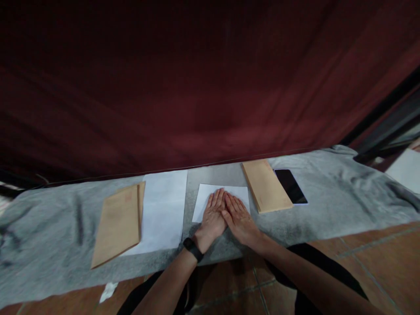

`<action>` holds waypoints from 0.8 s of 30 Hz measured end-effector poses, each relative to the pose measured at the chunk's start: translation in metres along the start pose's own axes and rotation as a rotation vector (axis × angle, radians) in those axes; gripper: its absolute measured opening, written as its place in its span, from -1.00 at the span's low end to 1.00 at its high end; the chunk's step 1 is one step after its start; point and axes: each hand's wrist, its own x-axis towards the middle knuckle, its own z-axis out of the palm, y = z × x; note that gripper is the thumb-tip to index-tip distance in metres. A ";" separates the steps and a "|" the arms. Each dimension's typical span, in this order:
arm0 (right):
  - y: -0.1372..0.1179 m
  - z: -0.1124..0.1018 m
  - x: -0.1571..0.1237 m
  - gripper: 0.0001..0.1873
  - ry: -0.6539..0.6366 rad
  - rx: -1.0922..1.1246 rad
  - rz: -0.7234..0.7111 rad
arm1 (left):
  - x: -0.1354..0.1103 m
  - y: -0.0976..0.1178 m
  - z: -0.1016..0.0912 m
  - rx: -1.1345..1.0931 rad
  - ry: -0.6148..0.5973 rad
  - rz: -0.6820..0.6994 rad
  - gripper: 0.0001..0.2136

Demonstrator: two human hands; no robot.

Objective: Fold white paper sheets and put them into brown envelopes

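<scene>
One left hand (214,212) and one right hand (241,219) lie flat, grip unclenched, on white paper (199,204) left of brown envelopes (267,186); probably light, easily creased, best lifted by its side edges.

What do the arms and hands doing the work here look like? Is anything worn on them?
They're a person's. The left hand and right hand wear no gloves. A black wristband, perhaps a watch, circles the left wrist. Both forearms are bare; no sleeves show.
</scene>
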 end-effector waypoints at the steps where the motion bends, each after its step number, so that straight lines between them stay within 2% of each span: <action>1: 0.001 0.001 0.002 -0.36 -0.005 0.000 0.007 | 0.001 0.000 -0.002 0.009 -0.014 -0.014 -0.45; 5: 0.004 -0.001 0.007 -0.40 -0.041 -0.054 0.011 | 0.006 -0.005 -0.008 0.021 -0.052 -0.085 -0.47; 9: 0.007 0.001 0.009 -0.44 -0.044 -0.153 0.004 | 0.010 -0.012 -0.005 0.027 -0.048 -0.153 -0.47; 17: 0.017 0.015 0.006 -0.36 0.091 -0.262 0.041 | 0.010 -0.014 0.004 0.051 0.020 -0.323 -0.47; 24: 0.022 0.016 0.000 -0.29 0.163 -0.320 0.033 | 0.000 -0.020 0.004 0.058 0.084 -0.433 -0.44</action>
